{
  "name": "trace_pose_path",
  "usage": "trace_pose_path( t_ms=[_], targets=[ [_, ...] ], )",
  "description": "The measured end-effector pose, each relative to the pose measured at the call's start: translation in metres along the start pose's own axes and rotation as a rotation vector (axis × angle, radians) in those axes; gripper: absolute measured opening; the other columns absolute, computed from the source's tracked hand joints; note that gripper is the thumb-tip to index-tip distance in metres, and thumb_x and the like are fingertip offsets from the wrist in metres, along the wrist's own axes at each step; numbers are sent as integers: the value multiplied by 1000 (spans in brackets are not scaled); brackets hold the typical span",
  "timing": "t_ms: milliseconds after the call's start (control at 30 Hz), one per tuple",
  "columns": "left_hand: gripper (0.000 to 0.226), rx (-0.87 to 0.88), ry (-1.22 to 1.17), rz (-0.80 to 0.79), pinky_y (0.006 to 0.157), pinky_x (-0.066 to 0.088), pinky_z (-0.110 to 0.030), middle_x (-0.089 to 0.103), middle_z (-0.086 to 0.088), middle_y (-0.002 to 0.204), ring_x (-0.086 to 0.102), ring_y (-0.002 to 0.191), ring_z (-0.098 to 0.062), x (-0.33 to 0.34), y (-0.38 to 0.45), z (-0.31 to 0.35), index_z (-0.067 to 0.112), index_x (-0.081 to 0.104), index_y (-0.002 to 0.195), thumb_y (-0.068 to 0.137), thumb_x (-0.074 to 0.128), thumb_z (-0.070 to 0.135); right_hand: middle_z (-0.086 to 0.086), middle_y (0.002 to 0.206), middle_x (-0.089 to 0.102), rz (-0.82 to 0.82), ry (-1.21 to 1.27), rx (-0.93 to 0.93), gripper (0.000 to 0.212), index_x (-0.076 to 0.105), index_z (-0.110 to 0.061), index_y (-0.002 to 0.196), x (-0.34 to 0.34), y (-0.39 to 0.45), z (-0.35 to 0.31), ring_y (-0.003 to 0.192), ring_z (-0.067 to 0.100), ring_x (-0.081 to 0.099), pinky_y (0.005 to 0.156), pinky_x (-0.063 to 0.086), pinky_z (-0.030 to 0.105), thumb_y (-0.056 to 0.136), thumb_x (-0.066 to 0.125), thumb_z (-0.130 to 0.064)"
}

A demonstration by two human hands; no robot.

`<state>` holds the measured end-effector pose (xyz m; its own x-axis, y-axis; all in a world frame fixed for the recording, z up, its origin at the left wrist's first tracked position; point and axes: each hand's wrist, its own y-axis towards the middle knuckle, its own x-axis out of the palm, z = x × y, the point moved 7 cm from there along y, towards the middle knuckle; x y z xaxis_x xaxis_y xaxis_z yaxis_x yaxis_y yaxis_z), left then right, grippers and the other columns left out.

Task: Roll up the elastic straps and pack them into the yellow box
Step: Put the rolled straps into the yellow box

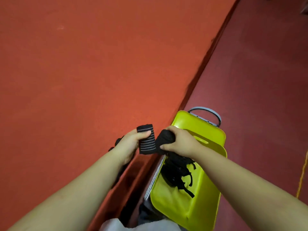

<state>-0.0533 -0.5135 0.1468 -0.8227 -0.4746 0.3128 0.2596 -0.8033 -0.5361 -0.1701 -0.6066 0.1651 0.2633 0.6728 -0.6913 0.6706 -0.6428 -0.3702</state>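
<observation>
Hands work above the open yellow box [186, 207]: left hand [129, 145] pinches the striped elastic strap [146, 142], right hand [179, 141] grips its rolled end [165, 139].

Orange-red raised platform [100, 64] beside darker maroon floor [258, 80].

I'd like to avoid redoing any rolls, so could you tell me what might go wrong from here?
The roll in the right hand could loosen if the flat striped strap, pinched by the left hand, goes slack. Loose black straps already in the yellow box may tangle with it.
</observation>
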Motion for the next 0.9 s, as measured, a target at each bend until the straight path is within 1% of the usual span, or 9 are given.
trace_pose_path(
  t_ms=[100,167,233,333,467,567,667,800,900],
  targets=[
    [18,23,245,25,62,48,-17,64,-2,86,60,76,-11,29,16,-11,11,59,99,83,64,5,4,108,64,141,2,199,49,54,-16,116,-21,-19,59,99,24,60,77,44,27,74,77,-27],
    [26,55,405,14,60,45,-7,61,2,86,58,76,-7,48,25,-19,11,56,101,79,69,4,6,108,63,192,27,334,47,52,-16,118,-26,-34,96,94,25,60,73,45,27,76,73,-24],
    [28,80,577,-7,70,45,-15,61,4,86,58,80,-11,65,35,-31,13,56,96,75,75,11,7,104,62,215,68,443,41,51,-14,115,-26,-49,126,85,24,58,65,43,27,78,69,-20],
    [35,63,812,-31,79,46,-32,63,6,84,60,82,-14,86,51,-56,17,55,91,69,80,27,8,99,60,238,107,557,31,50,-13,104,-21,-64,158,80,24,53,63,39,25,79,67,-21],
    [38,17,988,-75,79,50,-34,64,3,88,62,85,-19,108,66,-94,25,45,83,67,79,31,12,106,61,220,136,664,33,51,-7,110,-1,-67,185,91,30,58,68,43,28,82,64,-20],
    [37,2,1034,-53,79,50,-34,65,0,92,63,87,-23,115,78,-114,23,44,91,71,75,27,13,114,61,181,133,735,35,49,-7,118,23,-65,202,103,32,60,73,46,31,85,61,-15],
    [41,52,1056,-73,83,46,-29,62,-1,104,60,96,-24,125,95,-124,23,47,109,76,72,21,13,118,59,170,102,794,33,46,-8,121,44,-62,217,106,33,59,75,46,33,89,53,-7],
    [44,68,1028,-181,83,43,-25,57,-2,112,56,98,-20,143,120,-137,21,50,119,79,68,14,13,122,55,209,171,854,33,45,-7,121,61,-57,233,108,32,58,74,43,30,89,54,-7],
    [45,44,992,-281,85,47,-28,57,-3,115,57,97,-19,160,136,-149,24,49,121,80,65,12,14,122,52,254,271,888,35,45,-5,121,68,-53,241,108,33,57,78,46,33,88,56,-12]
  ],
)
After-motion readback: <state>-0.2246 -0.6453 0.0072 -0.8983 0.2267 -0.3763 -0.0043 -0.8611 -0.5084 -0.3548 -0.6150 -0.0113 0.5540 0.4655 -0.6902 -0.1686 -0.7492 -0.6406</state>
